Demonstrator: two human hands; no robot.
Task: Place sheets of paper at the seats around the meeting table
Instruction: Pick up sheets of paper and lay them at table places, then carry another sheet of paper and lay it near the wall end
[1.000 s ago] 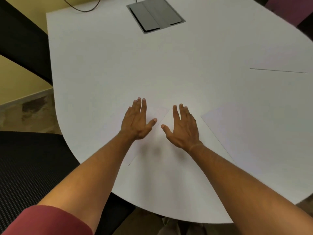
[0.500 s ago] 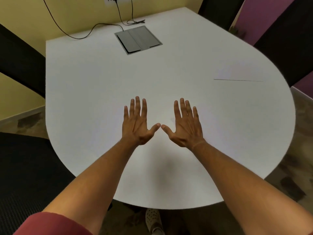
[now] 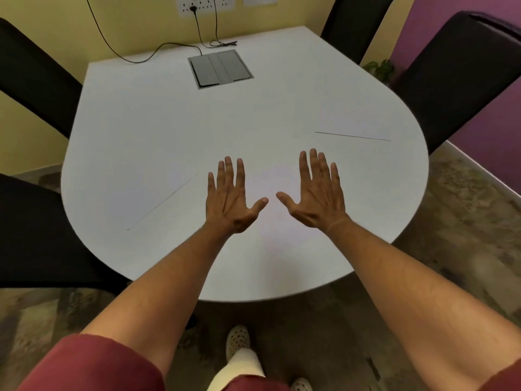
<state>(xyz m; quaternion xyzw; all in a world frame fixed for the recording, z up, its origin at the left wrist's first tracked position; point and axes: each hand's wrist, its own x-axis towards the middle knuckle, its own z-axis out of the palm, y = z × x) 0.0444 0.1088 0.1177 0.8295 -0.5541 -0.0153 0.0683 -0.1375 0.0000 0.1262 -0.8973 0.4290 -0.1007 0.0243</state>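
While I stand at the near rounded end of the white meeting table (image 3: pixel 174 131), my left hand (image 3: pixel 229 200) and my right hand (image 3: pixel 317 196) are held out flat over it, palms down, fingers spread, thumbs pointing toward each other with a gap between them. Neither hand holds anything; whether the palms touch the surface I cannot tell.

Sheets of paper are white on white and show mainly by their edges. One sheet (image 3: pixel 355 124) lies at the far right, in front of the black chair (image 3: pixel 462 77) on that side, its near edge a thin dark line. A second sheet (image 3: pixel 135 198) lies at the near left, by the black chair (image 3: pixel 31 235) there, its edge a slanted line left of my left hand. A faint paler patch between and below my hands may be a third sheet; its outline is too weak to confirm.

At the far end a grey cable hatch (image 3: pixel 220 69) is set into the tabletop. A black cable (image 3: pixel 146 56) runs from it up to the wall sockets (image 3: pixel 204 3). Further black chairs stand at the far left (image 3: pixel 33 77) and far right (image 3: pixel 355 26)
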